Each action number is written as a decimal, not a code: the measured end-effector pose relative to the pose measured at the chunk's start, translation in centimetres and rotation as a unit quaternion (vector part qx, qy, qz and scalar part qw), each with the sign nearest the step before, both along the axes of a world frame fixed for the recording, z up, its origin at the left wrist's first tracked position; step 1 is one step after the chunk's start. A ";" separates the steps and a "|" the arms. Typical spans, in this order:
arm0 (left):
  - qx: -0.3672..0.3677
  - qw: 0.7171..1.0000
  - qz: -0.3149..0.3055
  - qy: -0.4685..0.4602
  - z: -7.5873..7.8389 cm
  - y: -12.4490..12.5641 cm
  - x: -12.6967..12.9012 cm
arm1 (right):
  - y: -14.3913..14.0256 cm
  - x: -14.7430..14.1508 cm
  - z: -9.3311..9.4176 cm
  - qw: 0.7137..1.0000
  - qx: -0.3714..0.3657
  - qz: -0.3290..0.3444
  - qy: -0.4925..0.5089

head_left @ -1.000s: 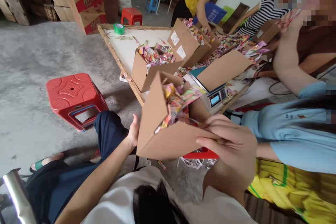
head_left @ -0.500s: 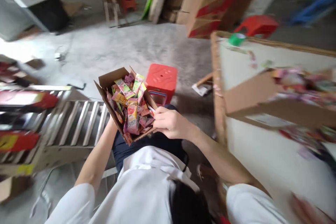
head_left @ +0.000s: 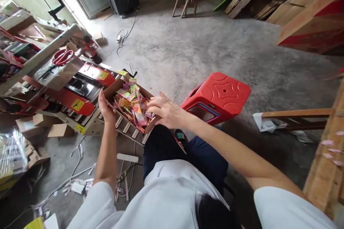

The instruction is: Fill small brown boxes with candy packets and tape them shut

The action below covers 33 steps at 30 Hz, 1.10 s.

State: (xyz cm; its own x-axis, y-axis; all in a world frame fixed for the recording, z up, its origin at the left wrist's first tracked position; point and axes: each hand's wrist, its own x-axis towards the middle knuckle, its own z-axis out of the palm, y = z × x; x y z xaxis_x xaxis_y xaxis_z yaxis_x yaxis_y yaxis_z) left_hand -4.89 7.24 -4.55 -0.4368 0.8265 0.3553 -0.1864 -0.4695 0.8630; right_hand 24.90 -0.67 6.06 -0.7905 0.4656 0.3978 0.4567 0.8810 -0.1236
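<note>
I should keep the carton [head_left: 113,89] level so no sachets [head_left: 137,110] spill, my left hand [head_left: 106,109] grasping its side, my right hand [head_left: 168,112] over the opposite one, grip unclear.

1. The machine [head_left: 87,109] stands just beyond the left hand [head_left: 106,109], blocking passage leftward.
2. The red stool [head_left: 228,94] stands beyond the right forearm [head_left: 209,137], in the way there.
3. Between machine and stool, open floor [head_left: 161,57] leaves a way past the box [head_left: 113,88].
4. Above the box, the space is open.
</note>
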 end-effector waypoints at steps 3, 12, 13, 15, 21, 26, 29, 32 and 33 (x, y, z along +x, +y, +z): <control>0.013 0.997 0.011 0.070 1.4 0.5 -1.1 | -2.4 -3.8 0.5 0.995 -0.041 -0.073 0.057; -0.011 0.990 0.049 0.133 2.3 -0.6 -0.5 | 3.6 -13.1 -3.2 0.961 -0.149 -0.234 -0.024; -0.012 0.989 0.050 0.137 2.4 -0.7 -0.5 | 3.9 -13.2 -3.7 0.961 -0.151 -0.227 -0.040; 0.003 0.991 0.040 0.126 2.7 -0.9 -0.5 | 4.0 -13.4 -4.7 0.960 -0.148 -0.229 -0.065; -0.016 0.978 -0.070 0.195 4.4 -0.5 -1.0 | 3.7 -14.4 -6.7 0.955 -0.143 -0.247 -0.080; -0.095 0.930 -0.042 0.354 5.1 1.1 -0.4 | 5.6 -12.7 -6.5 0.963 -0.203 -0.177 -0.024; -0.097 0.911 0.043 0.399 4.8 1.8 0.6 | 7.1 -11.1 -5.7 0.944 -0.302 -0.094 0.090; -0.131 0.869 0.114 0.464 4.7 1.9 1.3 | 7.6 -10.4 -5.4 0.891 -0.379 -0.037 0.246; -0.146 0.845 0.138 0.495 4.9 1.8 1.5 | 7.6 -10.4 -5.5 0.876 -0.388 -0.043 0.284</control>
